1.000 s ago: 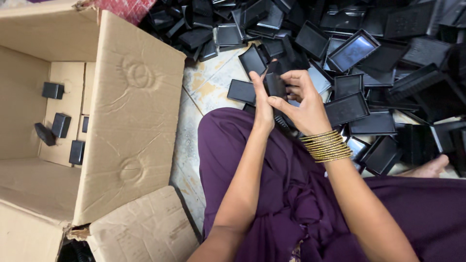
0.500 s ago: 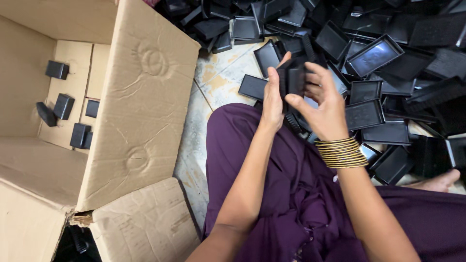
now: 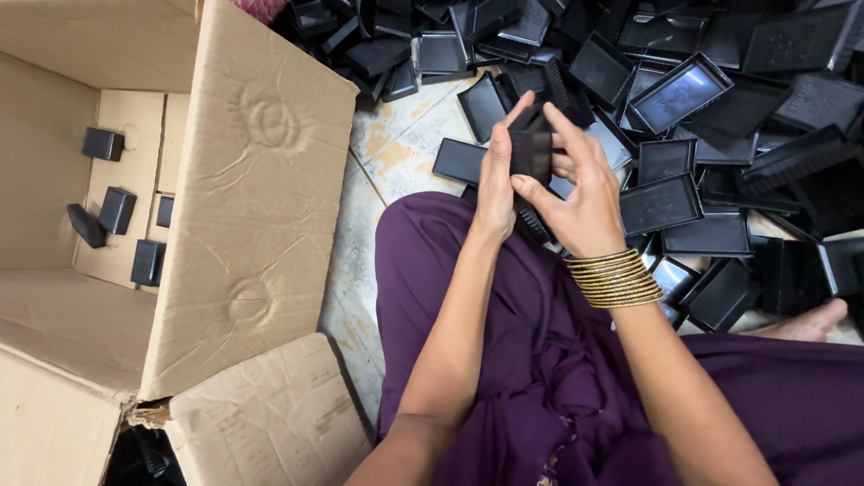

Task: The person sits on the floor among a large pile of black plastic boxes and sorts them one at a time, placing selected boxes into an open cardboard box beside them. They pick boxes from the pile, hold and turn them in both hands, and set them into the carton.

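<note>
- Tiled floor (image 3: 396,153), pale and stained, shows between a big cardboard box (image 3: 261,225) at the left and a heap of black plastic trays (image 3: 702,117) spread across the top and right.
- Nearest the camera, a purple garment (image 3: 540,360) covers the seated person's lap; stacked gold bangles (image 3: 616,279) ring the right wrist.
- Left hand (image 3: 495,180) is flat, fingers straight, pressed against the side of a small black case (image 3: 531,153).
- Right hand (image 3: 585,193) curls around that case, thumb and fingertips pinching it, just above the trays.
- Farther left, a few finished black cases (image 3: 117,211) lie on the box floor.
- Risk, as I judge it: the pinch is light, so the case could slip into the heap and be lost among like pieces.
- Compared with a second ago, both hands have risen and the case sits higher between them.
</note>
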{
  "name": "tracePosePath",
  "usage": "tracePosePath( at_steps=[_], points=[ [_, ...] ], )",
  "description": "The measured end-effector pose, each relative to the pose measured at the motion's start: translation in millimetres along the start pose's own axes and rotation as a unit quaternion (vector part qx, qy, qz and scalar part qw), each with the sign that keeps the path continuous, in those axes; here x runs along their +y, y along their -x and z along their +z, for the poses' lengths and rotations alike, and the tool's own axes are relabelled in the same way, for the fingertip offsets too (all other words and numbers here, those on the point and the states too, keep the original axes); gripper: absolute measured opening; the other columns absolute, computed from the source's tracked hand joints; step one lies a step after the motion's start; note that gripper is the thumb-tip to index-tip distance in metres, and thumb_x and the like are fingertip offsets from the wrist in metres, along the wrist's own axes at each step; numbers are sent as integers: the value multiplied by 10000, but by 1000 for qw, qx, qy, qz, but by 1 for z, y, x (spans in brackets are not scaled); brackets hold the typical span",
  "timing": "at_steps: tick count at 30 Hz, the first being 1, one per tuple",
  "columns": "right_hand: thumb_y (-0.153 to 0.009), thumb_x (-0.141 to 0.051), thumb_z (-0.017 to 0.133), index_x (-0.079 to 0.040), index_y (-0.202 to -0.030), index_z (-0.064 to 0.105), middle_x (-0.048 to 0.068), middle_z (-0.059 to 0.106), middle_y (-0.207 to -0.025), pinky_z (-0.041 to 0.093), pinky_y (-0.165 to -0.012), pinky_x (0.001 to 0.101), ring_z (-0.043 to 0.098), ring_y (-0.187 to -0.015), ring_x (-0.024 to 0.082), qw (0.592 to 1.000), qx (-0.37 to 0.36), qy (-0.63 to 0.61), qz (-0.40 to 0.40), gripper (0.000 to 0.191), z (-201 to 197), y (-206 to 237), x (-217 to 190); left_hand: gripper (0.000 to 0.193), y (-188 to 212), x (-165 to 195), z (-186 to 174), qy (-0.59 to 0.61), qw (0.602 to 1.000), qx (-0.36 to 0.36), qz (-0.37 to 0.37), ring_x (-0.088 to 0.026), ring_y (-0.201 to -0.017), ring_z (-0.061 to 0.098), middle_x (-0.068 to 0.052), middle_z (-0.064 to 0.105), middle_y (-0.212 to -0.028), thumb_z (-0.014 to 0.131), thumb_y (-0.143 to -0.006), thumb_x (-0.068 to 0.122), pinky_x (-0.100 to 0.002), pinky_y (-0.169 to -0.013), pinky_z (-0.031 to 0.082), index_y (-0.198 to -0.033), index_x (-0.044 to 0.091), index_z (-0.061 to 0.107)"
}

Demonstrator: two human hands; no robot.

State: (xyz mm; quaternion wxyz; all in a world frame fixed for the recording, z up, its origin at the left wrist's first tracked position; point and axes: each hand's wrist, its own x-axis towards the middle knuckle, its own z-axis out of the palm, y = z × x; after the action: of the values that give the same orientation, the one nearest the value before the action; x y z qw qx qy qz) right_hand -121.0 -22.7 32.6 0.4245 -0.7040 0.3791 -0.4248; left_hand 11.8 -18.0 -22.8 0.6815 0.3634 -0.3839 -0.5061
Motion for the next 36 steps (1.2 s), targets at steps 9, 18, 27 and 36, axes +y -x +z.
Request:
tracePosePath(
  at_steps=[9, 18, 27, 36],
  points=[
    [-902, -147, 807, -114, -1535, 383, 126, 514, -1437, 453, -1107, 362, 531, -1328, 245, 986, -70, -154, 6, 763, -6, -6, 9, 642, 0, 7, 8, 83, 994, 68, 26, -179, -1188, 625, -56, 639, -1327, 328, -1118, 509, -331, -1080, 498, -1573, 67, 433],
    [-826, -57, 812, -50, -1231, 683, 132, 706, -1115, 527, -907, 401, 662, -1040, 335, 980, -72, 147, -112, 425, -1, 6, -21, 702, -1, 26, -14, -282, 883, 318, 199, -154, -602, 505, -69, 533, -614, 338, -1123, 468, -306, -650, 416, -638, -6, 517],
    [-965, -62, 686, 38, -1190, 634, 142, 738, -968, 632, -697, 290, 776, -805, 206, 997, -74, 16, 11, 252, 22, 25, 9, 824, -7, 42, -17, -216, 887, 377, 155, -122, -552, 387, -13, 428, -517, 156, -1134, 587, -255, -638, 346, -545, 73, 420],
    [-1070, -137, 567, -2, -1232, 261, 205, 585, -1179, 630, -908, 462, 778, -1088, 417, 886, -14, -442, 139, 371, 96, -49, 10, 672, -6, 48, -72, 277, 817, 502, 52, -144, -761, 510, -3, 575, -928, 212, -1013, 660, -296, -705, 439, -1203, 117, 559]
  ],
)
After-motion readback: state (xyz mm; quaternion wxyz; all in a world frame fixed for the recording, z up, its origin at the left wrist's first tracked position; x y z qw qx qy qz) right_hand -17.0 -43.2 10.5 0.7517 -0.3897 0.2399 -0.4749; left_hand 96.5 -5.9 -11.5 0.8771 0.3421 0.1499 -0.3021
